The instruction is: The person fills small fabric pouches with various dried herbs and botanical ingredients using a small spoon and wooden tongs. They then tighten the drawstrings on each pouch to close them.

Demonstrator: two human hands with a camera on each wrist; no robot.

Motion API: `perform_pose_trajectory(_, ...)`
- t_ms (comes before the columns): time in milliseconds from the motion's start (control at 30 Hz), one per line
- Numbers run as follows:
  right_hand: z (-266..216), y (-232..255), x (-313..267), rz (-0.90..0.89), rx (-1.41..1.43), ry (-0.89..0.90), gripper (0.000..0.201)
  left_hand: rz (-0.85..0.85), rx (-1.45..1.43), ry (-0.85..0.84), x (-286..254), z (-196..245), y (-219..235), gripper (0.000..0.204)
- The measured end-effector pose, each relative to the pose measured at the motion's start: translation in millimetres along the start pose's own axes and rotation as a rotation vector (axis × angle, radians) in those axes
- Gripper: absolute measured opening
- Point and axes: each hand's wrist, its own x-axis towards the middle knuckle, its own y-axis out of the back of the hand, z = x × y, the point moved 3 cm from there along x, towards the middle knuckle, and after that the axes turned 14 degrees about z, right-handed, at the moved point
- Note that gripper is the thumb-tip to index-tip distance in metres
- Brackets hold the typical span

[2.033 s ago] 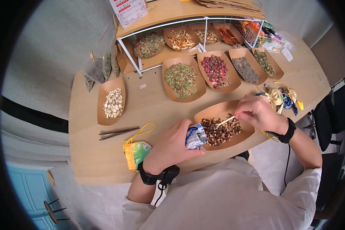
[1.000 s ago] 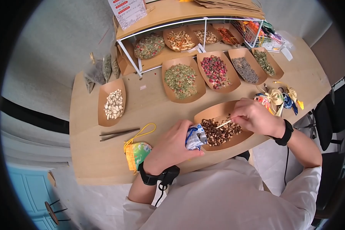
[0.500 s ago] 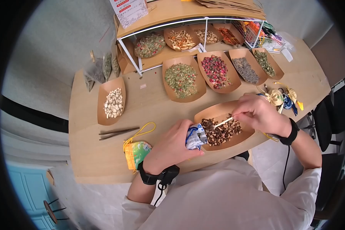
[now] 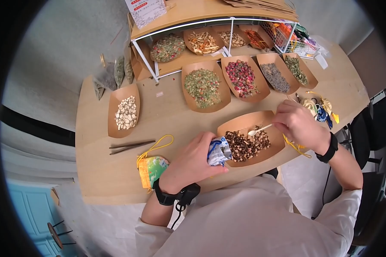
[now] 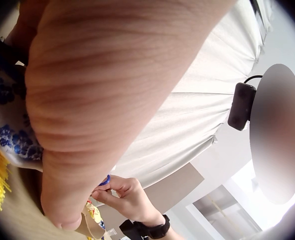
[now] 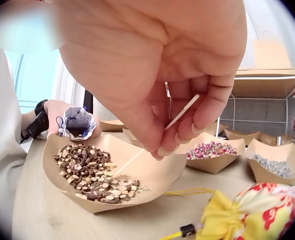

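My left hand (image 4: pixel 192 162) grips a blue-and-white pouch (image 4: pixel 218 152), whose mouth faces the paper tray (image 4: pixel 238 123) of brown chopped pieces (image 4: pixel 246 145). Seen from the right wrist, the mouth of the pouch (image 6: pixel 78 125) gapes, dark inside. Thumb and fingertips of my right hand (image 4: pixel 300 124) pinch the handle of a small pale spoon (image 4: pixel 253 132) over the tray's right side. The spoon's bowl is at the brown pieces. In the left wrist view the pouch's floral cloth (image 5: pixel 18 142) shows beside my left hand (image 5: pixel 102 85).
A yellow-green pouch (image 4: pixel 153 171) and dark tweezers (image 4: pixel 132 147) lie left of my left hand. A tray of white pieces (image 4: pixel 111 124) stands farther left. Trays of herbs (image 4: pixel 206 110) and petals (image 4: pixel 244 81) line the back, before a shelf (image 4: pixel 154 73). Decorated pouches (image 4: pixel 324 110) lie beyond my right hand.
My right hand has moved right, away from the left-hand pouch, and the spoon's bowl has gone from near the pouch's mouth to over the tray's middle. My left hand stays in place.
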Motion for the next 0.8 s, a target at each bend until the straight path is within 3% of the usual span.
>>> perform_pose_trajectory(233, -9.4, -28.8, 0.6, -0.021, 0.309, -0.05, 0.007, -0.01, 0.009, 0.003, 1.2, -0.7, -0.2, 0.075)
perform_pose_trajectory(500, 2.5, -28.1, -5.8, -0.069, 0.515, -0.271, 0.006, 0.003, -0.022, -0.014, 0.3, -0.6, -0.5, 0.074)
perform_pose_trajectory(800, -1.9, -8.8, 4.9, -0.052, 0.433, -0.263, 0.006, 0.003, -0.009, -0.024, 0.1, -0.1, -0.3, 0.072)
